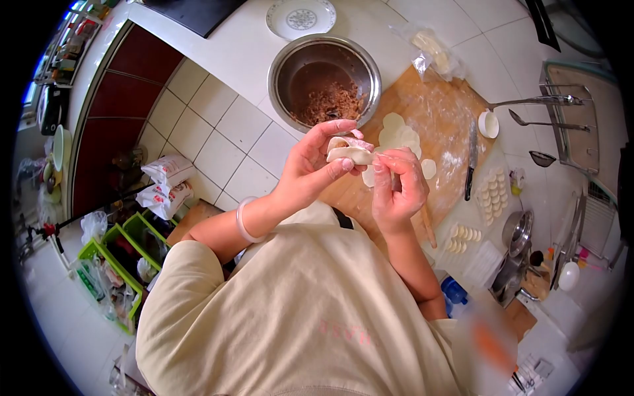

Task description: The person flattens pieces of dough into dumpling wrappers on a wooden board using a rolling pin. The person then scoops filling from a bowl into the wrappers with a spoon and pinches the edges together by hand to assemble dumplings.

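A half-folded dumpling [350,156] with brown filling showing at its open side is held up above the board's left edge. My left hand [316,158] cradles it, thumb in front and fingers behind. At its right end, the fingertips of my right hand [400,185] pinch the dough edge. Just beyond the hands is a steel bowl [276,86] with brown minced filling [337,102] in it. Round dough wrappers [399,135] lie overlapping on the floured wooden board [456,125], partly hidden by my right hand.
A knife [472,162] and a rolling pin [428,228] lie on the board's right side. Rows of finished dumplings [492,195] sit to the right, near a small white cup [488,124]. A bag of dough [436,53] and a plate [301,18] are at the back.
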`<state>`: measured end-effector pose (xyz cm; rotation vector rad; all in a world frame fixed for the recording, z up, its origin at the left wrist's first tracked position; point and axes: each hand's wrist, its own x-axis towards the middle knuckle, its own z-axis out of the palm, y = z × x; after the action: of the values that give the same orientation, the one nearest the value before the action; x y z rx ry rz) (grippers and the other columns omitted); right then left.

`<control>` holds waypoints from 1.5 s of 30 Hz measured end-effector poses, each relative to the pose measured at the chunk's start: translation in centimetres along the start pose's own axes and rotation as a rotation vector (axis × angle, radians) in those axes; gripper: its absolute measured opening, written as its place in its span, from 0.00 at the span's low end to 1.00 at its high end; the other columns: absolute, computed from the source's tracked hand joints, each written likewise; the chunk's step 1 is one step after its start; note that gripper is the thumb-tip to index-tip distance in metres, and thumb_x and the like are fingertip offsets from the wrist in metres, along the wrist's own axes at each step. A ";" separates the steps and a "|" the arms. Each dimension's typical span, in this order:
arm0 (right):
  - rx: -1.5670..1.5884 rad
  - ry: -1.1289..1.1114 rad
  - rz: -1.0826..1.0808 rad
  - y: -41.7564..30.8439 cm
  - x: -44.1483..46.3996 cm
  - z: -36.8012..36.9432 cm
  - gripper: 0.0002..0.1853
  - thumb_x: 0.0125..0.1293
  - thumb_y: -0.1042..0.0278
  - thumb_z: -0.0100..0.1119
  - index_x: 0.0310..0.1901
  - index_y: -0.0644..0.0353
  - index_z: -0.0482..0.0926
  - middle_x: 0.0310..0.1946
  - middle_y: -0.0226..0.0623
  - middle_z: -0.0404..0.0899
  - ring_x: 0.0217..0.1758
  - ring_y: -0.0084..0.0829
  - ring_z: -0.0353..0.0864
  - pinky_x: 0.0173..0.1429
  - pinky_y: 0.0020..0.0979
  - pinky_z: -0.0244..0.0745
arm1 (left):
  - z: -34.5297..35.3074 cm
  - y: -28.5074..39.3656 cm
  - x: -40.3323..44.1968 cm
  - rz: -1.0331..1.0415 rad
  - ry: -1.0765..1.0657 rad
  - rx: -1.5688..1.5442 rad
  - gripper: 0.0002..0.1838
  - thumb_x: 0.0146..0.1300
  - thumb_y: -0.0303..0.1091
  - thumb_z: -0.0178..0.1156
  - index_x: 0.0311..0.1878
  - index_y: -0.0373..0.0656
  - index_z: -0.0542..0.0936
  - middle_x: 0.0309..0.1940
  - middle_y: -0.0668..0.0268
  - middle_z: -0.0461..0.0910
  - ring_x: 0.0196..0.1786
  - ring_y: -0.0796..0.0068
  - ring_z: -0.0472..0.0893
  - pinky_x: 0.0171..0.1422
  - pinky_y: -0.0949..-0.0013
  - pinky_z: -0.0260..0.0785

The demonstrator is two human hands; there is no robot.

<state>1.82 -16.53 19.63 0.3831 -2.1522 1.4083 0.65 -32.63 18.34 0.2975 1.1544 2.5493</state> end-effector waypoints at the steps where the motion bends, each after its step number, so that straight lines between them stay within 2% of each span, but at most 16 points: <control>1: 0.003 0.006 0.020 0.0 0.0 0.0 0.07 0.61 0.73 0.66 0.37 0.65 0.79 0.31 0.39 0.78 0.31 0.33 0.75 0.35 0.31 0.73 | 0.1 0.0 0.0 0.003 0.021 -0.011 0.26 0.67 0.26 0.56 0.67 0.37 0.62 0.56 0.60 0.73 0.56 0.70 0.77 0.55 0.67 0.74; 3: -0.015 -0.030 0.043 -0.2 0.7 -0.5 0.08 0.59 0.74 0.67 0.38 0.65 0.80 0.31 0.37 0.78 0.31 0.33 0.74 0.36 0.30 0.73 | 0.1 0.2 0.3 0.010 0.042 -0.022 0.27 0.67 0.25 0.56 0.68 0.36 0.61 0.55 0.58 0.76 0.55 0.70 0.78 0.55 0.67 0.73; 5: -0.028 -0.073 0.064 -0.5 1.9 -1.0 0.09 0.58 0.74 0.68 0.39 0.65 0.80 0.31 0.36 0.78 0.31 0.33 0.74 0.36 0.30 0.73 | 0.0 1.1 0.9 0.077 -0.007 0.266 0.29 0.64 0.20 0.57 0.67 0.36 0.62 0.57 0.58 0.75 0.57 0.68 0.77 0.57 0.65 0.73; 6: -0.089 -0.131 0.002 -0.9 2.5 -1.2 0.10 0.57 0.75 0.68 0.40 0.64 0.81 0.31 0.35 0.77 0.31 0.32 0.73 0.35 0.29 0.72 | 0.1 1.6 1.1 0.076 -0.003 0.265 0.29 0.64 0.20 0.57 0.67 0.36 0.62 0.57 0.58 0.75 0.57 0.68 0.77 0.57 0.65 0.73; 8: -0.151 -0.187 -0.059 -1.0 3.0 -1.1 0.11 0.56 0.75 0.68 0.41 0.63 0.82 0.31 0.34 0.76 0.32 0.32 0.73 0.35 0.29 0.72 | 0.2 2.8 1.4 0.009 -0.123 0.667 0.31 0.60 0.17 0.59 0.67 0.35 0.63 0.57 0.58 0.74 0.59 0.67 0.77 0.59 0.64 0.73; 10: -0.114 -0.280 -0.140 -0.8 3.1 -0.9 0.11 0.55 0.72 0.69 0.41 0.62 0.82 0.33 0.34 0.75 0.33 0.32 0.72 0.38 0.28 0.73 | 0.5 3.2 1.5 -0.008 -0.112 0.693 0.32 0.59 0.17 0.59 0.67 0.35 0.63 0.58 0.58 0.74 0.58 0.68 0.78 0.59 0.64 0.73; 14: -0.121 -0.281 -0.093 -0.6 2.2 -0.9 0.11 0.57 0.72 0.67 0.42 0.62 0.82 0.34 0.36 0.77 0.35 0.33 0.74 0.43 0.30 0.75 | 0.3 3.1 1.7 -0.002 -0.122 0.751 0.33 0.57 0.17 0.60 0.67 0.36 0.63 0.55 0.58 0.77 0.55 0.68 0.80 0.56 0.66 0.74; 16: -0.046 -0.213 -0.100 -0.6 2.2 -0.5 0.09 0.54 0.77 0.69 0.38 0.65 0.83 0.31 0.38 0.77 0.34 0.32 0.75 0.35 0.31 0.71 | 0.5 3.6 1.6 -0.035 -0.103 0.753 0.33 0.58 0.17 0.60 0.67 0.37 0.63 0.52 0.58 0.79 0.53 0.69 0.81 0.54 0.67 0.75; 18: -0.053 -0.239 -0.043 -0.9 2.3 -0.6 0.08 0.55 0.77 0.68 0.37 0.65 0.82 0.31 0.38 0.77 0.33 0.32 0.75 0.35 0.30 0.72 | 0.6 3.7 1.7 -0.065 -0.084 0.755 0.33 0.58 0.17 0.59 0.67 0.37 0.63 0.49 0.58 0.81 0.50 0.70 0.82 0.51 0.67 0.76; 20: -0.064 -0.263 0.019 -1.2 2.7 -0.6 0.07 0.55 0.78 0.67 0.36 0.66 0.81 0.32 0.39 0.77 0.33 0.32 0.76 0.35 0.29 0.72 | 0.7 3.5 1.7 -0.019 -0.070 0.770 0.34 0.56 0.17 0.59 0.68 0.40 0.62 0.39 0.59 0.83 0.40 0.69 0.84 0.44 0.68 0.76; 22: -0.099 -0.329 -0.098 -1.3 3.4 -0.4 0.06 0.56 0.78 0.67 0.35 0.67 0.80 0.32 0.39 0.77 0.32 0.32 0.76 0.34 0.29 0.73 | 1.0 4.0 1.8 -0.028 -0.097 0.832 0.35 0.55 0.18 0.60 0.68 0.40 0.63 0.37 0.59 0.83 0.37 0.69 0.84 0.42 0.68 0.75; 26: -0.094 -0.306 -0.105 -1.2 3.0 -0.5 0.07 0.56 0.79 0.67 0.36 0.66 0.81 0.32 0.39 0.77 0.32 0.32 0.75 0.34 0.29 0.72 | 0.8 3.6 2.0 -0.003 -0.120 0.871 0.37 0.52 0.19 0.61 0.68 0.42 0.63 0.31 0.59 0.82 0.30 0.66 0.82 0.36 0.69 0.73; 28: -0.269 -0.321 -0.165 -1.5 3.3 -0.6 0.07 0.55 0.79 0.67 0.36 0.66 0.82 0.31 0.38 0.77 0.32 0.33 0.74 0.34 0.30 0.72 | 0.7 3.5 2.0 -0.040 -0.115 0.849 0.38 0.52 0.19 0.61 0.68 0.42 0.62 0.31 0.59 0.83 0.31 0.66 0.82 0.37 0.68 0.74; 32: -0.195 -0.308 -0.085 -1.7 3.7 -0.2 0.07 0.54 0.80 0.68 0.35 0.65 0.82 0.31 0.38 0.76 0.31 0.34 0.74 0.33 0.31 0.71 | 0.5 3.5 2.3 -0.048 -0.147 0.855 0.34 0.54 0.21 0.63 0.65 0.36 0.62 0.37 0.54 0.81 0.31 0.64 0.84 0.35 0.68 0.76; 35: -0.079 -0.330 -0.075 -1.1 3.7 0.0 0.06 0.54 0.80 0.67 0.34 0.65 0.82 0.30 0.38 0.76 0.31 0.34 0.74 0.34 0.31 0.71 | 0.2 2.8 2.5 0.065 -0.147 0.905 0.36 0.54 0.21 0.63 0.67 0.35 0.61 0.35 0.55 0.81 0.29 0.65 0.83 0.35 0.67 0.76; 45: -0.078 -0.292 -0.067 -1.1 4.0 0.4 0.05 0.56 0.80 0.65 0.34 0.66 0.81 0.32 0.38 0.76 0.33 0.34 0.74 0.36 0.30 0.71 | 0.2 3.3 2.5 0.025 -0.145 0.855 0.37 0.54 0.20 0.63 0.68 0.35 0.59 0.32 0.56 0.82 0.29 0.65 0.82 0.35 0.67 0.75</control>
<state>-0.96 -17.13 22.61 0.6597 -2.3920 1.2929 -2.27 -33.62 21.06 0.6708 2.1147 1.8621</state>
